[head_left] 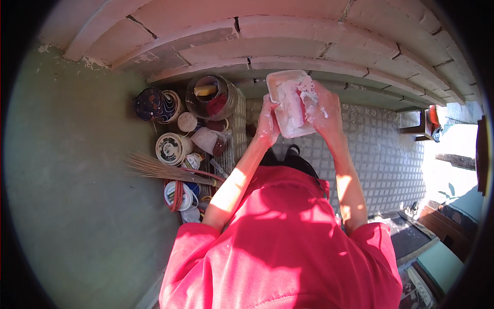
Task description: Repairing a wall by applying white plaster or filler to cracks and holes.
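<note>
A rectangular translucent plastic container (282, 82) with white paste in it is held up near the top middle of the view. My left hand (267, 119) grips its left side, with fingers closed on it. My right hand (325, 114) is smeared with white paste and lies over the container's right part, its fingers curled round a pinkish, paste-coated object (300, 103) inside, too covered to make out. Both forearms come up from below, past my red shirt.
Buckets (170, 150), a large clear jar (225, 95) and a straw broom (149, 167) crowd the left beside a green wall (77, 180). A tiled floor (381, 165) lies beneath. Pink-painted boards (288, 38) run overhead. A small table (419, 129) stands near a sunlit opening at right.
</note>
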A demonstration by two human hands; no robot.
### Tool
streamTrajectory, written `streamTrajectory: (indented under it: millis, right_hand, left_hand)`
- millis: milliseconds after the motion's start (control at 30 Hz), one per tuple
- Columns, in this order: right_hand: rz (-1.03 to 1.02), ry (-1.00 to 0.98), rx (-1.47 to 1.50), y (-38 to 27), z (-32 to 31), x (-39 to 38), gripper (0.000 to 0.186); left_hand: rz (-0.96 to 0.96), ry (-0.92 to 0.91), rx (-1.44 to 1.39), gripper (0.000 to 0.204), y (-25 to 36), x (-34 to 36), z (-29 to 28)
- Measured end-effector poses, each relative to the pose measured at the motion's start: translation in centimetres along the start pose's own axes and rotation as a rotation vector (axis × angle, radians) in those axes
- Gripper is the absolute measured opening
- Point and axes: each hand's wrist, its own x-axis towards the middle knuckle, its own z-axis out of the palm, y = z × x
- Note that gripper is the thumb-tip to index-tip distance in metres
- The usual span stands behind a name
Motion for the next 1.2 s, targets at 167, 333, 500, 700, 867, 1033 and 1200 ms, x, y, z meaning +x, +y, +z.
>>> streamTrajectory:
  millis: [167,333,500,700,867,1033,1200]
  right_hand:
    - [-0.037,-0.09,0.134,1.4,-0.3,0.6,0.034]
    - [-0.023,-0.078,0.096,1.7,-1.1,0.4,0.035]
    - [-0.02,-0.107,0.193,4.1,-1.9,0.4,0.032]
    - [0.05,-0.128,0.384,8.1,-3.3,0.6,0.033]
    - [0.102,-0.121,0.532,9.3,-4.9,0.2,0.031]
    - [0.065,-0.071,0.33,7.4,-7.3,-0.6,0.031]
    - [-0.026,-0.077,0.137,6.6,-8.4,-0.8,0.029]
  left_hand:
    - [-0.013,0.024,0.041,0.043,-1.3,0.4,0.6]
    - [-0.036,0.038,0.055,0.043,-2.7,1.1,1.4]
    - [0.002,0.153,0.074,0.047,-4.3,1.2,3.4]
    - [0.01,0.079,0.001,0.038,-5.6,1.3,4.2]
    - [-0.021,0.116,-0.069,0.038,-6.4,0.7,4.9]
    - [-0.016,0.128,-0.099,0.039,-7.2,0.5,4.7]
    - [-0.032,0.129,-0.057,0.042,-7.2,0.6,5.6]
